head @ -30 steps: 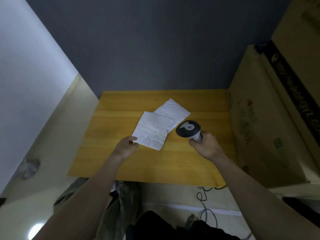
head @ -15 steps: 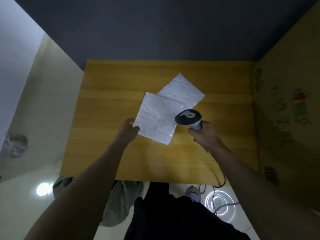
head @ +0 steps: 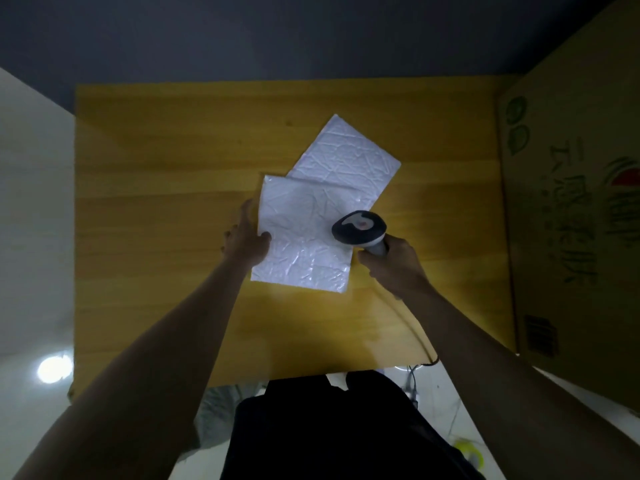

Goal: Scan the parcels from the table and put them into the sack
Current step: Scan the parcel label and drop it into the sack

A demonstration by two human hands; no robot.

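Fingers of the left hand point(head: 246, 241) lie along the left edge of the near parcel point(head: 304, 237), thumb on its top face, apparently pinching that edge; whether the fingers reach underneath cannot be told. Fingers of the right hand point(head: 393, 268) are curled round the grip of the scanner point(head: 360, 230), whose dark head hangs over the right side of the same parcel. Both white parcels lie near the middle of the table point(head: 156, 220); the near parcel overlaps the corner of the far parcel point(head: 346, 157), which points toward the back edge. A cardboard box point(head: 571, 220) stands against the table's right edge. A cable point(head: 415, 327) trails from the scanner toward the front edge.

Step in hand, as judged: scanning of the near parcel, steadied by the left hand. No label shows on its upper face, so the next move probably calls for lifting or turning the parcel to present its code to the scanner. No sack can be made out with certainty.
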